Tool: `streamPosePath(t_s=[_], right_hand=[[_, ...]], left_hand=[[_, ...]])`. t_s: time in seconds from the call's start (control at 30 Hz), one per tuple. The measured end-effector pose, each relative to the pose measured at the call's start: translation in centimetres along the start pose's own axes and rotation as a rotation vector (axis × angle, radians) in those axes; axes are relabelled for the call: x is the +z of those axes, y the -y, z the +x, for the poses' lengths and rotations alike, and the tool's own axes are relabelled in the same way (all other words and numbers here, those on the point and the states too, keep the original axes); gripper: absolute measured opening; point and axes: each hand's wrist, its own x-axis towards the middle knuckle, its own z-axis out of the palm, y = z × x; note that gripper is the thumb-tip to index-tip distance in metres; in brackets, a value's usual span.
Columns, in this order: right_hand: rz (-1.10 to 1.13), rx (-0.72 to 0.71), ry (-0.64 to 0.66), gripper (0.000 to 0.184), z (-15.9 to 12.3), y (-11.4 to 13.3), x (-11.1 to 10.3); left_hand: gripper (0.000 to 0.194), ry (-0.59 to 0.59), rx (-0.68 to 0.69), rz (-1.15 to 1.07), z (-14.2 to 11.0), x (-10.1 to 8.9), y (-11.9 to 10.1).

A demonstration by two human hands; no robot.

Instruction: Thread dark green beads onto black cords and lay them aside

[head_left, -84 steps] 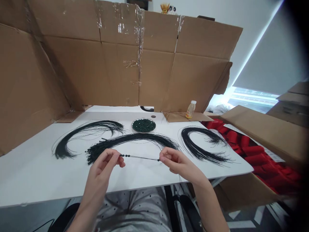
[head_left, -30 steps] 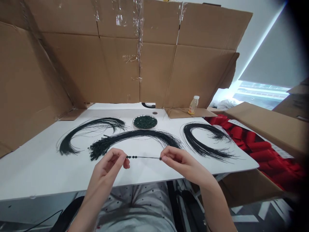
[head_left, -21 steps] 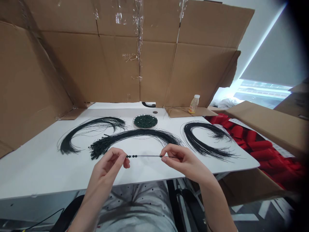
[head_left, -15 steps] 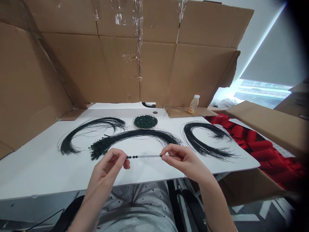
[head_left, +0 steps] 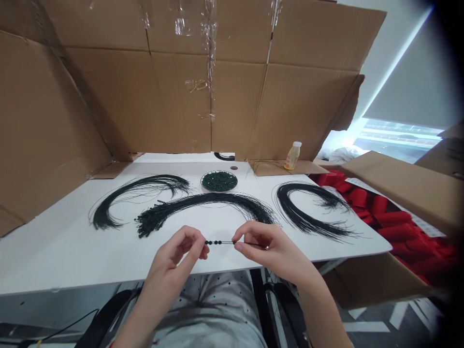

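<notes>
My left hand [head_left: 176, 254] pinches one end of a thin black cord [head_left: 225, 242] that carries three small dark green beads [head_left: 213, 242]. My right hand [head_left: 268, 247] pinches the same cord a short way to the right, fingers closed on it. The cord is stretched level between both hands just above the near edge of the white table [head_left: 72, 246]. A small dish of dark green beads [head_left: 219, 181] sits at the table's back middle. A bundle of beaded cords [head_left: 188, 205] curves across the table just beyond my hands.
Two more black cord bundles lie on the table, the left bundle [head_left: 126, 193] and the right bundle [head_left: 308, 208]. Cardboard walls [head_left: 145, 96] stand behind and left. A small bottle [head_left: 293, 154] stands at the back right. A box of red items [head_left: 380, 212] is at right.
My hands have come closer together and shifted slightly right and toward me. The stretch of cord between them is shorter. The beads stay next to my left fingertips.
</notes>
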Motion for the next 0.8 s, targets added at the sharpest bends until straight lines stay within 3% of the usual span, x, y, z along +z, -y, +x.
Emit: streamPosePath(t_s=[0.27,0.63,0.8], right_hand=[[0.035,-0.018,-0.030,0.011,0.1,0.4,1.1],[0.011,-0.022,-0.033,0.010,0.2,0.5,1.6],[0.035,-0.010,-0.022,0.014,0.2,0.4,1.7]], left_hand=[[0.023,0.088,-0.014,0.009,-0.1,0.4,0.0],[0.022,0.061,-0.022,0.005,-0.2,0.5,0.2],[0.020,0.143,-0.009,-0.003,0.1,0.1,1.2]])
